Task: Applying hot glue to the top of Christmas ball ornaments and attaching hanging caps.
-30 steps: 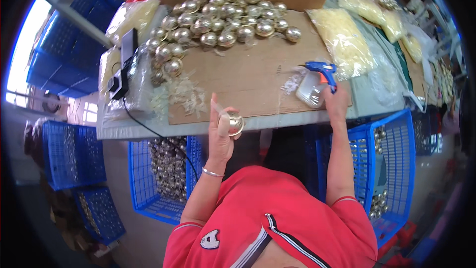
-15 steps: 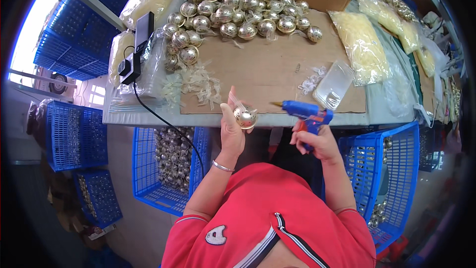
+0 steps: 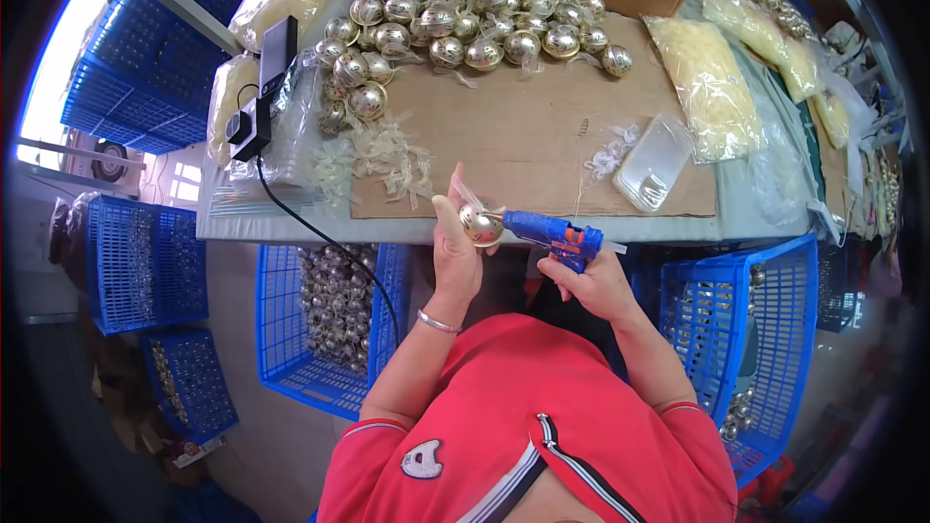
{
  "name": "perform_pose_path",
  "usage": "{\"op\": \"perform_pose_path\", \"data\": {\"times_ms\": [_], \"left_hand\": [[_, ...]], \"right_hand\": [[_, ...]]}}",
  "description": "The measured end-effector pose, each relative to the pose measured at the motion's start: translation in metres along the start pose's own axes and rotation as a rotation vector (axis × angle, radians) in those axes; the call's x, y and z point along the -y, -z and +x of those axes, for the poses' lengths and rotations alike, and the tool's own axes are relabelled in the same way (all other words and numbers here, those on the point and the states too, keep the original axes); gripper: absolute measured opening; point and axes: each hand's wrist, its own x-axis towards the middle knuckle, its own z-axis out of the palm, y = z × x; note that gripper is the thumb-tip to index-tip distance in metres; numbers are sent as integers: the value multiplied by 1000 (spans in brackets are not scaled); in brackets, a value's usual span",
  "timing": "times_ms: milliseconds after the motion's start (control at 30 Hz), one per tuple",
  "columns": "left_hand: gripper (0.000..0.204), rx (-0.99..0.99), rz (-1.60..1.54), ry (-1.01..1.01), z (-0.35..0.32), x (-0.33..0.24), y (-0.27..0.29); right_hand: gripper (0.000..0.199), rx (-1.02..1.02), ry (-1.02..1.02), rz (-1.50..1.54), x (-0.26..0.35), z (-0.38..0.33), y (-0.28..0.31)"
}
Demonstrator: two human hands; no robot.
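Both hands work close together at the worktop's near edge: the left hand (image 3: 455, 252) is clamped on a gold bell (image 3: 480, 225), the right hand (image 3: 591, 281) grips a blue glue gun (image 3: 552, 232) whose nozzle touches the bell. Beyond them, cardboard (image 3: 523, 136) covers the worktop (image 3: 291, 228), with a heap of bells (image 3: 465, 15) at its far side. Blue crates (image 3: 320, 329) stand on the floor left and right of the hands.

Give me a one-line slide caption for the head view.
Left hand holds a gold bell while the right hand points a blue glue gun at it.
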Motion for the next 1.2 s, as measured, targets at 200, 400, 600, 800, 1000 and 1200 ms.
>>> {"op": "perform_pose_path", "data": {"times_ms": [200, 400, 600, 800, 1000, 1200], "left_hand": [[72, -31, -41, 2, 0, -1, -3], [70, -20, -35, 23, -1, 0, -4], [73, -31, -57, 22, 3, 5, -6], [74, -121, -64, -42, -1, -21, 4], [75, -179, -82, -84, -12, -34, 23], [75, -285, -64, -125, -37, -40, 53]], "right_hand": [[32, -21, 21, 12, 0, -2, 0], [26, -9, 3, 72, 0, -1, 0], [24, 1, -33, 174, -8, -2, 11], [33, -300, 101, 410, -9, 8, 63], [29, -649, 146, 28, -31, 41, 128], [18, -1214, 544, -860, -30, 62, 108]]}}
